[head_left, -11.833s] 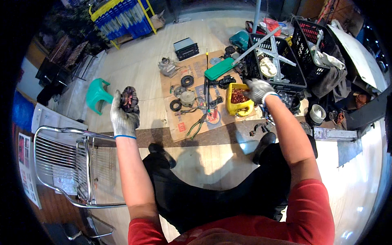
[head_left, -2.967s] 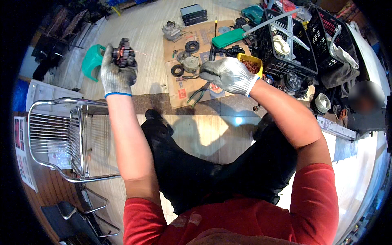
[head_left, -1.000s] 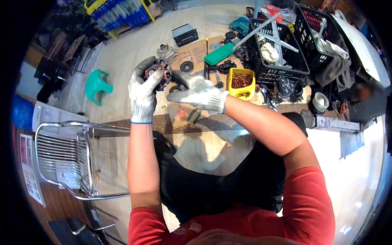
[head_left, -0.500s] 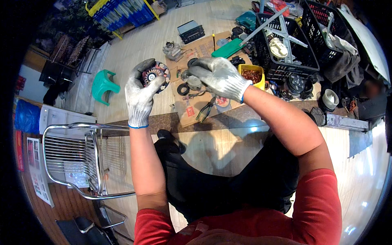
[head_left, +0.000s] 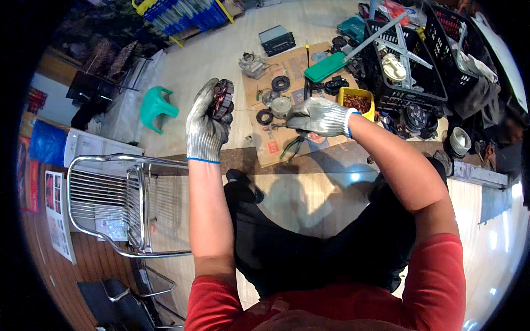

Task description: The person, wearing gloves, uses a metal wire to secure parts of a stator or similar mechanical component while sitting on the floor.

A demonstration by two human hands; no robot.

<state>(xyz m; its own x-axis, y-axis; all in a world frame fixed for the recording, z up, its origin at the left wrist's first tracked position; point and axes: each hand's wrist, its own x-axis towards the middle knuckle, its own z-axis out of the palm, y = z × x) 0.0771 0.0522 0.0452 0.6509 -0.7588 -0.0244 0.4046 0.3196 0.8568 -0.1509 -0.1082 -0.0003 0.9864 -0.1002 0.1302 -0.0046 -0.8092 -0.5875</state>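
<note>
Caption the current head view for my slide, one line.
Gloved left hand holds a dark, copper-toned round part; gloved right hand hovers above cardboard bearing black rings and pliers.

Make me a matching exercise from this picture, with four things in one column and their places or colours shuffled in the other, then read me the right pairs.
Things:
1. Round part
2. Tub
3. Pliers
4. Stool

Places or colours:
A. Green, on the pale floor
B. Lying on the cardboard, handles spread
C. In the left hand
D. Yellow, with copper-coloured bits inside

Right pairs: 1-C, 2-D, 3-B, 4-A.
</note>
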